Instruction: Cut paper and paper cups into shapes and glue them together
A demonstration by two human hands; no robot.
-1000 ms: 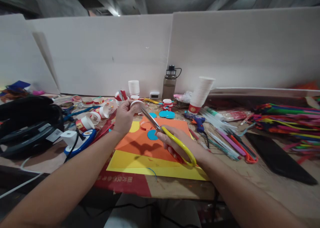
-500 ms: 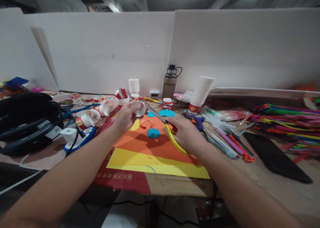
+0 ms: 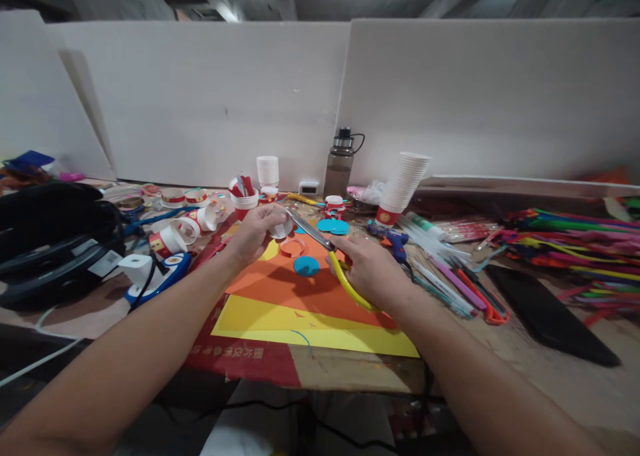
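My left hand (image 3: 259, 231) is closed on a small white paper cup piece (image 3: 283, 229), partly hidden by the fingers. In my right hand (image 3: 367, 266) is a pair of scissors (image 3: 314, 231) with yellow handles, fingers wrapped round the grips. The blades look nearly closed, and their tips lie at the top edge of the cup piece. Whether they bite into it I cannot tell. Below the hands, a red paper ring (image 3: 292, 247) and a blue paper circle (image 3: 307, 266) lie on orange paper (image 3: 280, 286), which overlaps a yellow sheet (image 3: 250, 316).
Stacked paper cups (image 3: 406, 183) and a bottle (image 3: 341, 161) stand at the back. A blue glue gun (image 3: 397, 243), pens and a black phone-like slab (image 3: 550, 313) lie right, near colourful pipe cleaners (image 3: 575, 236). Cut cup rings (image 3: 167, 240) and a blue-and-white power strip (image 3: 163, 279) sit left.
The scissor tips have moved left and slightly up, over the top edge of the cup piece. The cup piece has tilted and its round opening shows less.
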